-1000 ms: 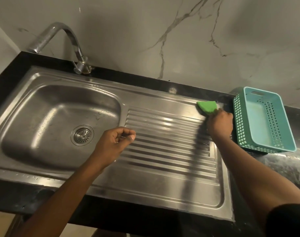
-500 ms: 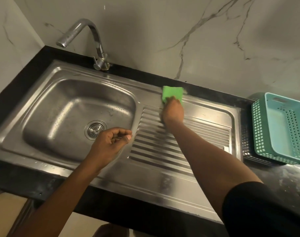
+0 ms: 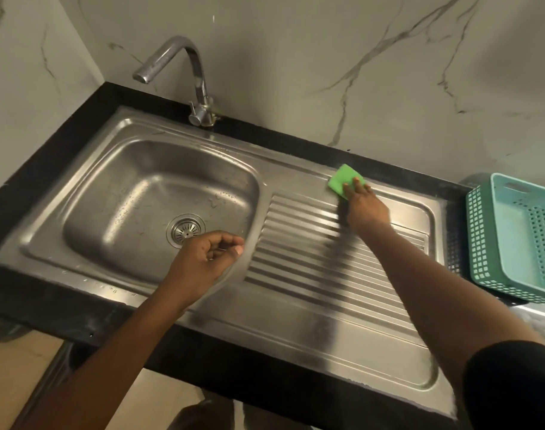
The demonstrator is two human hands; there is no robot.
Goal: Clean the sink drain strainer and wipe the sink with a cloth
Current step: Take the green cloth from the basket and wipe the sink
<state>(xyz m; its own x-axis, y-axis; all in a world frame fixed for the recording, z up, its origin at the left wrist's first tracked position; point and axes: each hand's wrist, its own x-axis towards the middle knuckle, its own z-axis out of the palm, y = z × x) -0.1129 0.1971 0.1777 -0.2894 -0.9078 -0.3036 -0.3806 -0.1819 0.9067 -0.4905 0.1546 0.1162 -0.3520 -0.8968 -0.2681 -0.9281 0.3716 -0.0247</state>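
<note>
in the left bowl of the steel sink [image 3: 88, 169] the round drain strainer [image 3: 185, 231] sits seated in its hole, flat and facing up. the left hand [image 3: 203, 262] hovers just near and right of it, fingers curled in toward the thumb with nothing visible in them, so this is the closer hand to the strainer. right of the bowl lies the ribbed drainboard [image 3: 311, 274], its ribs and the sink's long axis both running left to right. at the drainboard's far rim the folded green cloth [image 3: 345, 180] lies flat, almost square with no clear long axis, one corner pointing far toward the wall. the right hand [image 3: 365, 209] reaches across the ribs and presses straight fingers on the cloth's near-right part, so the cloth lies far and slightly left of the palm. the unwiped steel seems to lie nearer and to either side. a teal basket [image 3: 513, 243] stands at the far right, apart from the hand.
</note>
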